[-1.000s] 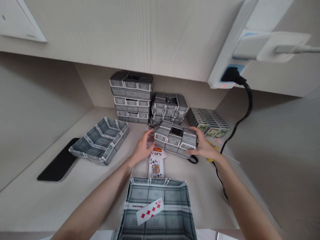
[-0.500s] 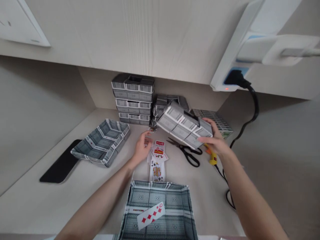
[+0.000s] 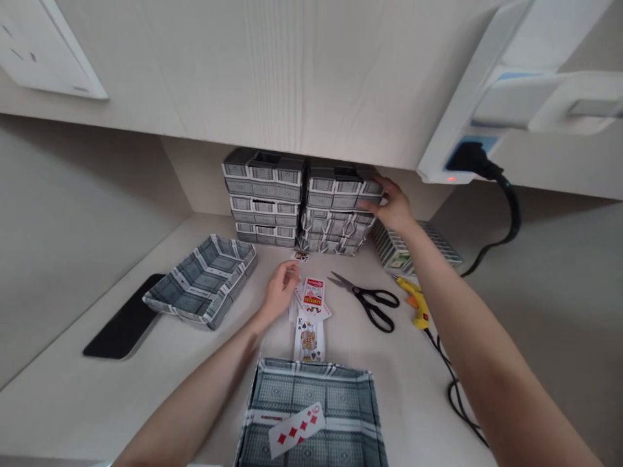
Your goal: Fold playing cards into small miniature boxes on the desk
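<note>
My right hand [image 3: 393,206] grips the right end of a box made of playing cards [image 3: 341,192], which sits on top of the right-hand stack at the back. Below that box are more card-built pieces [image 3: 335,227] with folded, pointed edges. My left hand [image 3: 283,283] hovers or rests just left of the loose playing cards [image 3: 315,311], its fingers loosely bent and apart, holding nothing. In front of me stands an open card tray [image 3: 341,392] with a six of diamonds [image 3: 296,429] lying inside.
Another card tray [image 3: 202,279] stands left, beside a black phone [image 3: 124,318]. Black-handled scissors [image 3: 370,299] and a yellow glue gun [image 3: 417,303] with its cord lie right. A stack of card boxes [image 3: 265,198] and a striped box [image 3: 389,250] stand behind, under an overhanging panel [image 3: 272,78].
My right hand has carried the card box back and to the left, from tilted in the air to level on the right-hand stack. My left hand has barely moved.
</note>
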### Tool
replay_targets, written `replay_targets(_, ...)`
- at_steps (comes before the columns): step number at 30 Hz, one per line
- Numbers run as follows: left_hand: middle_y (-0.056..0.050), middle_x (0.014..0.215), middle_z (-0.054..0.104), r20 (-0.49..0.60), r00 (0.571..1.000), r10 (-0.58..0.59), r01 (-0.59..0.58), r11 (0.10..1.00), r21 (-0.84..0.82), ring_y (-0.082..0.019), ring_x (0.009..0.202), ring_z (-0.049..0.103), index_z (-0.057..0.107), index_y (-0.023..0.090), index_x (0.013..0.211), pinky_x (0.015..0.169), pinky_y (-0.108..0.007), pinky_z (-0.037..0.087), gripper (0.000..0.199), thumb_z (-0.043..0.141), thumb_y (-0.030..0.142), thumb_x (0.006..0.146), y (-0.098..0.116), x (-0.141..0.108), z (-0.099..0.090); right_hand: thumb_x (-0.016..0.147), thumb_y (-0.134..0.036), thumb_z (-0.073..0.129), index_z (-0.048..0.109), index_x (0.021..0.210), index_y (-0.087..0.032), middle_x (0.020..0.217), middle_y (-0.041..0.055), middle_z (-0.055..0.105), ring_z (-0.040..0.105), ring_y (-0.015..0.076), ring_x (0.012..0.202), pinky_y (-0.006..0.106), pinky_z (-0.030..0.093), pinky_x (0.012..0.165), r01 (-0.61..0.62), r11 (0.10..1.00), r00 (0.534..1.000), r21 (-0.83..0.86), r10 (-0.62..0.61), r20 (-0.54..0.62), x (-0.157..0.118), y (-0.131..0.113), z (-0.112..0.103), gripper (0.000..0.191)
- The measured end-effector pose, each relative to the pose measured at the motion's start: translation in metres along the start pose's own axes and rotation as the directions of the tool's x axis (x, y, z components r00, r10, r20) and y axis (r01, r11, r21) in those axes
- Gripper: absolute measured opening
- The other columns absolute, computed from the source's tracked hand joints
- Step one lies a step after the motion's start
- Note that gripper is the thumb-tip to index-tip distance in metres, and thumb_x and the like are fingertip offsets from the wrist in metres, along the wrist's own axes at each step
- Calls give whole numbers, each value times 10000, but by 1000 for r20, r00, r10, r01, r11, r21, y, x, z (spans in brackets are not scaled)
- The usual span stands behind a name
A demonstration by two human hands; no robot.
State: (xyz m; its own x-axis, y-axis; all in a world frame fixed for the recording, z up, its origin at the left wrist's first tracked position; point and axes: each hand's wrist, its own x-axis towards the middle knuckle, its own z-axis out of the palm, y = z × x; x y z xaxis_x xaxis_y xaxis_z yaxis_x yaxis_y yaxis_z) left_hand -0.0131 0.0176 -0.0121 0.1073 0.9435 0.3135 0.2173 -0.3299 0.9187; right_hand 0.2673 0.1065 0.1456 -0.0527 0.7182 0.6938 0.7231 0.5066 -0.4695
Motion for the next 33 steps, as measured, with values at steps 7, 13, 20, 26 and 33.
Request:
replay_targets(7, -46, 907, 608, 16, 1000, -8, 8, 1000, 30, -118, 721, 596, 513, 177, 1057, 715, -273, 469, 251, 427, 235, 829, -5, 1, 1, 699, -430, 621, 429, 1195, -187, 1149, 133, 534, 486, 309, 1078, 492, 366, 918, -36, 982, 996, -187, 21, -82, -3, -9, 20, 585)
replay_targets(13, -44, 891, 617, -44, 999, -13, 14, 999, 34, -133, 766, 592, 542, 177, 1014, 715, -269, 464, 233, 443, 261, 821, -4, 1, 0, 698, -403, 632, 316, 1285, -180, 1304, 175, 357, 321, 333, 1222, 532, 311, 958, -56, 977, 976, -207, 10, -216, -20, -41, 14, 702)
replay_targets(20, -22, 810, 618, -172, 984, -43, 52, 998, 43, -133, 741, 571, 566, 178, 943, 691, -253, 445, 215, 441, 301, 819, 1, 2, -2, 733, -404, 609, 562, 1074, -230, 1048, 71, 594, 555, 220, 992, 401, 436, 880, -71, 972, 912, 223, -27, 408, -126, -81, 35, 385)
replay_targets(26, -27, 847, 605, -194, 981, -20, 38, 996, 85, -134, 761, 559, 547, 178, 972, 702, -255, 443, 207, 440, 241, 806, -1, 4, -5, 521, -492, 740, 415, 1281, -263, 1397, 109, 294, 248, 283, 1286, 460, 244, 1027, -121, 964, 732, 239, -75, 677, -191, -83, 63, 857)
replay_targets(33, -39, 872, 607, -189, 982, -20, 44, 991, 125, -145, 831, 566, 522, 176, 1003, 766, -277, 440, 233, 421, 166, 793, -6, 5, -7, 496, -530, 733, 318, 1336, -296, 1454, 87, 172, 23, 308, 1335, 528, 64, 1048, -84, 973, 656, 216, -109, 747, -202, -92, 59, 965)
